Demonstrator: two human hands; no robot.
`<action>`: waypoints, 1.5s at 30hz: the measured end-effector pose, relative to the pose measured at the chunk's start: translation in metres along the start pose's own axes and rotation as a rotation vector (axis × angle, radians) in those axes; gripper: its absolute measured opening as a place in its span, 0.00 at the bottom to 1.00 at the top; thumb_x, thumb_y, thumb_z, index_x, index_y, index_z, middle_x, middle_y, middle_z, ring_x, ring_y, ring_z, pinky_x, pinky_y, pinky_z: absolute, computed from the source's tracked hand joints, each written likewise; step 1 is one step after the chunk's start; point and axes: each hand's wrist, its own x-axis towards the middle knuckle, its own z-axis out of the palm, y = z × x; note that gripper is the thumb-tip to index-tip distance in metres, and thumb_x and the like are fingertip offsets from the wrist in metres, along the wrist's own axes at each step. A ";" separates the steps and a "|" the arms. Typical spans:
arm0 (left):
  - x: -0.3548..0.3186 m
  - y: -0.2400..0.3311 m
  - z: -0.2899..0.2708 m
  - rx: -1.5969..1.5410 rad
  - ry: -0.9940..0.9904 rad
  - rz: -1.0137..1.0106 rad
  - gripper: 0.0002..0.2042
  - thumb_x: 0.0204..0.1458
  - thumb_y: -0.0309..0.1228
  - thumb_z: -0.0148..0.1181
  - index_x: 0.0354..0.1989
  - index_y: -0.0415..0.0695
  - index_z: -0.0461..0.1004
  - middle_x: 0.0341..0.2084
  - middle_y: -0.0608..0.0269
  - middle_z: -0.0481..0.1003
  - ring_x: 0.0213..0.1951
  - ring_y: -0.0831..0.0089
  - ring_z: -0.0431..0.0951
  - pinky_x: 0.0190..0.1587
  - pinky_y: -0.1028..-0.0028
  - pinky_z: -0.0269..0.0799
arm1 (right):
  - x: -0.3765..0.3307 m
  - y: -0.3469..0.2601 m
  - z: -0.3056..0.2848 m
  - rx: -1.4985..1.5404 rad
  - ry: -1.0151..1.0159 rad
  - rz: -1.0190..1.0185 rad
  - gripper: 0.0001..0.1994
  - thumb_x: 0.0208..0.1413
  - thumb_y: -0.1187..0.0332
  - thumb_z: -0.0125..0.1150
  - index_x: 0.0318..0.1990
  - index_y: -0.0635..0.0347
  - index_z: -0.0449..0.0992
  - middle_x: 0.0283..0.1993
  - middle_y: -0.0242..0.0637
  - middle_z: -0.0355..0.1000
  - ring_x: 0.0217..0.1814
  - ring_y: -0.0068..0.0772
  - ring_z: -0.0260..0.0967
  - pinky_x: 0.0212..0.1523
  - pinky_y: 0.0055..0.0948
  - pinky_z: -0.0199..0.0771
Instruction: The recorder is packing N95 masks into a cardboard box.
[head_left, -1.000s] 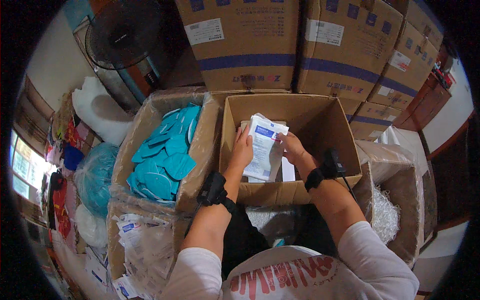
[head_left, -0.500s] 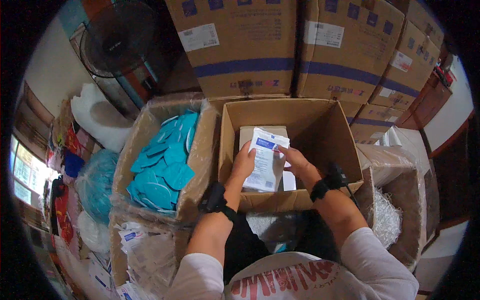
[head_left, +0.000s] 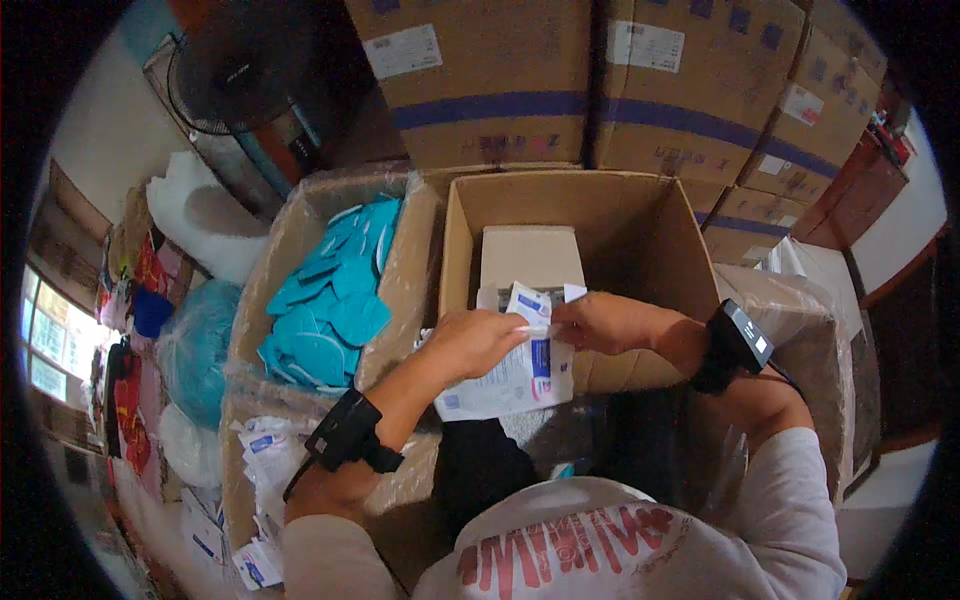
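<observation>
hands point(head_left: 472, 340): both pinching white-and-blue packaging point(head_left: 500, 390) | over near edge of open carton point(head_left: 645, 225)

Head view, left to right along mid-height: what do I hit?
Window → teal bag → teal pieces → left hand → right hand → right wrist unit.

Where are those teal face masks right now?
In the head view, the teal face masks lie heaped in the plastic-lined carton at left, beside the central open carton, left of the left hand.
</observation>
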 end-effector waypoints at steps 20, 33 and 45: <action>-0.108 -0.022 0.159 -0.759 0.202 -0.134 0.11 0.55 0.35 0.42 0.33 0.40 0.68 0.27 0.50 0.70 0.30 0.61 0.72 0.33 0.69 0.65 | -0.016 -0.040 0.138 -0.540 0.062 -0.406 0.09 0.48 0.63 0.50 0.29 0.58 0.70 0.24 0.37 0.70 0.27 0.40 0.71 0.26 0.36 0.71; -0.106 -0.091 0.097 -0.340 0.874 -0.417 0.11 0.54 0.34 0.43 0.30 0.39 0.67 0.22 0.45 0.70 0.27 0.47 0.70 0.28 0.62 0.65 | -0.074 -0.055 0.142 -0.067 0.187 -0.186 0.11 0.52 0.60 0.49 0.33 0.59 0.69 0.28 0.42 0.69 0.32 0.45 0.70 0.29 0.38 0.70; -0.097 -0.024 0.062 -0.062 0.845 0.018 0.07 0.51 0.30 0.48 0.30 0.40 0.68 0.23 0.52 0.71 0.27 0.53 0.71 0.29 0.61 0.65 | -0.015 -0.064 0.091 0.316 0.418 -0.158 0.07 0.50 0.72 0.54 0.37 0.62 0.68 0.32 0.43 0.69 0.35 0.43 0.69 0.35 0.31 0.67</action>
